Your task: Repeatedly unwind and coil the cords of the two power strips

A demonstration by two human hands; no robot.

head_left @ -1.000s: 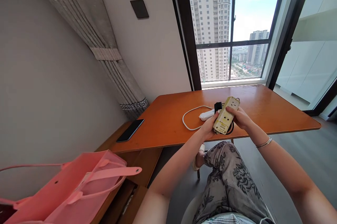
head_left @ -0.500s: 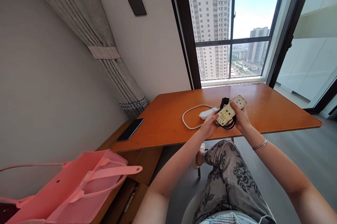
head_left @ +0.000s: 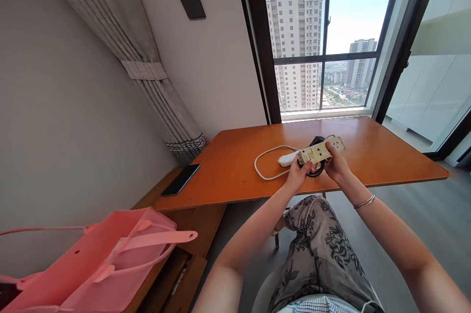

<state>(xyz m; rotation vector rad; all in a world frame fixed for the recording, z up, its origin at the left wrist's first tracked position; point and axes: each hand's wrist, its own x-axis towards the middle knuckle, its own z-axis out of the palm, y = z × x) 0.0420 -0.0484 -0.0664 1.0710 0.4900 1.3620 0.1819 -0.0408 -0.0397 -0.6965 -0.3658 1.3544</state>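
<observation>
A yellowed power strip (head_left: 321,151) is held crosswise just above the near edge of the orange wooden table (head_left: 235,166). My left hand (head_left: 298,175) grips its left end and my right hand (head_left: 336,165) grips its right end, both closed on it. A coil of black cable (head_left: 315,171) hangs under the strip between my hands. Just behind it on the table lies a white adapter (head_left: 289,158) with a white cord (head_left: 263,166) looping off to the left.
A black phone (head_left: 181,180) lies on the lower side shelf at the left. A pink tote bag (head_left: 99,259) stands at the bottom left. Grey curtains hang by the wall, and a large window is behind the table. My patterned trousers (head_left: 320,249) are below.
The power strip has been turned from pointing away from me to lying crosswise, and lowered toward the table. Both hands moved with it.
</observation>
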